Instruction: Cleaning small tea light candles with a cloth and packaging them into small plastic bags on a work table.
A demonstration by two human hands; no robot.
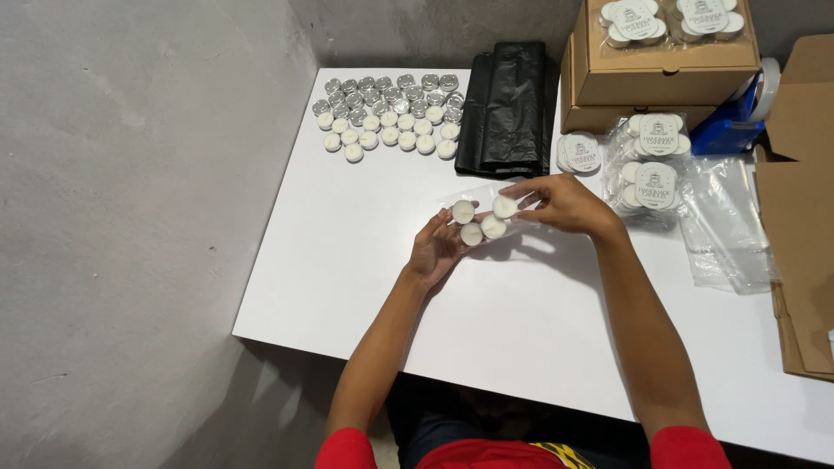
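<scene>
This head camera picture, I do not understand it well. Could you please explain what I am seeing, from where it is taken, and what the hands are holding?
There is no machine here, only a person working with two bare hands. The camera is worn on the person's head and looks down, so both arms reach away from the bottom of the picture.

The left hand and the right hand together hold a clear plastic bag with four small white candles at its opening.

They work over a white table. At its far edge lie rows of loose candles, some white side up, some showing metal cups. Beside them is a folded stack of black plastic bags. To the right are brown cardboard boxes, filled candle packs with round labels, empty clear bags, and a blue tape dispenser.
</scene>
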